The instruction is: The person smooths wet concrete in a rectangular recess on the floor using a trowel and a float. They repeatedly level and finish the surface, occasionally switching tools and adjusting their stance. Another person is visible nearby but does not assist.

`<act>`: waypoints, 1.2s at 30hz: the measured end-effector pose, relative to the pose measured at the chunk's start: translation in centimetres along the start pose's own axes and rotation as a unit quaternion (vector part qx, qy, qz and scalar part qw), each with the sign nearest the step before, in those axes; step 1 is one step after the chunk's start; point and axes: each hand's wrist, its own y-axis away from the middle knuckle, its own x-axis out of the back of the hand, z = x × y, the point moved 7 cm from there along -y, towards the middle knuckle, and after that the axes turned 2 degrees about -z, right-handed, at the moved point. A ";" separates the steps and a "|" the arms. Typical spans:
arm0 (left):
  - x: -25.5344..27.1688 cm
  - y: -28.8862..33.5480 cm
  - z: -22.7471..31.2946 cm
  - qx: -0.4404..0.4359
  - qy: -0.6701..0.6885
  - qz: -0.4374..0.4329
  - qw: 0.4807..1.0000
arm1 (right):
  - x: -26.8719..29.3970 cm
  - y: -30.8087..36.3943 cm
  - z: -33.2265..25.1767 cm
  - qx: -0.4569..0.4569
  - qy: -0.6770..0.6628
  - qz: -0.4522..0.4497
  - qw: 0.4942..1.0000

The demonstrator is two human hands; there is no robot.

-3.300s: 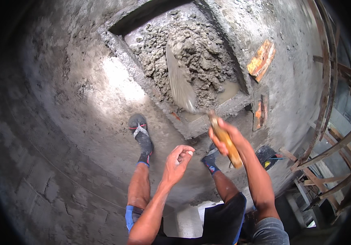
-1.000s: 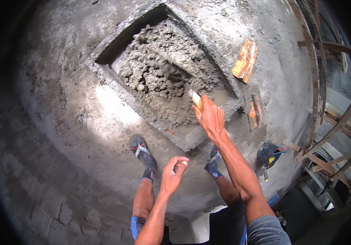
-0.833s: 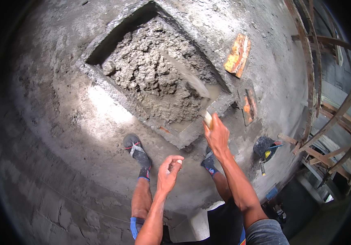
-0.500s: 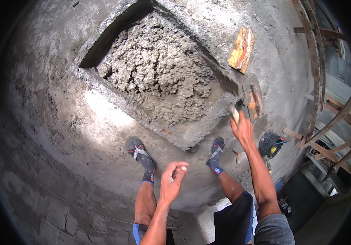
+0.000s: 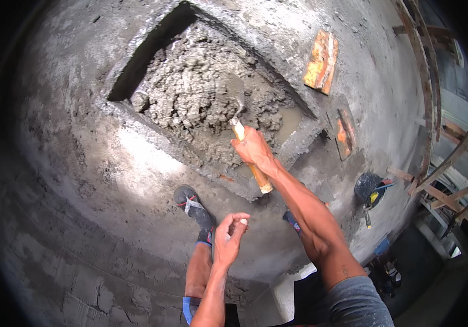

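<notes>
Your right hand point(image 5: 255, 148) is clamped on the wooden handle point(image 5: 260, 177) of the trowel point(image 5: 239, 128), fingers wrapped around it, with the butt end poking out behind your grip toward you. The trowel is over the trough point(image 5: 145, 131), its blade point(image 5: 233, 87) up against the lumpy grey mortar point(image 5: 187, 92); how deep the edge sits, you cannot tell from here. Your left hand point(image 5: 227, 238) hangs apart from the trough, over the floor near your left leg, fingers curled in and thumb drawn up close to the forefinger; a pale spot shows there, and whether those tips meet or pinch anything cannot be told. Expect the trowel to be light by itself but nose-heavy once mortar rides on the blade, so a grip farther forward, near the metal neck, should give you better control than one at the butt. The blade looks thin and stiff; the handle, if wet, may turn in your palm. The mortar should feel heavy, soft and sticky, looser toward the near right corner, where water point(image 5: 290, 122) has pooled. Two floats, one yellow and orange point(image 5: 321, 62) and one grey with an orange grip point(image 5: 345, 134), lie right of the trough, and a dark bucket point(image 5: 366, 188) sits farther right.
</notes>
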 end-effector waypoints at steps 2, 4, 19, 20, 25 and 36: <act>-0.3 -0.1 -0.2 0.001 0.007 -0.003 1.000 | 1.8 2.4 1.4 0.029 0.104 0.053 0.993; -0.6 -0.3 -0.3 -0.003 0.016 -0.002 1.000 | 4.9 6.5 4.7 -0.010 0.079 0.040 0.996; -1.5 0.4 -1.1 0.029 -0.019 -0.038 0.999 | -4.2 2.9 12.7 -0.190 -0.490 -0.170 0.834; -1.6 0.2 -1.1 0.023 -0.020 -0.039 0.999 | -4.1 3.1 11.9 -0.156 -0.501 -0.166 0.835; -3.0 -0.1 -1.9 0.029 -0.029 -0.042 0.998 | -0.1 4.4 9.3 -0.176 -0.310 -0.130 0.925; -4.0 -0.8 -1.9 0.021 -0.031 -0.017 0.999 | 5.5 14.7 8.4 0.035 0.051 0.094 0.994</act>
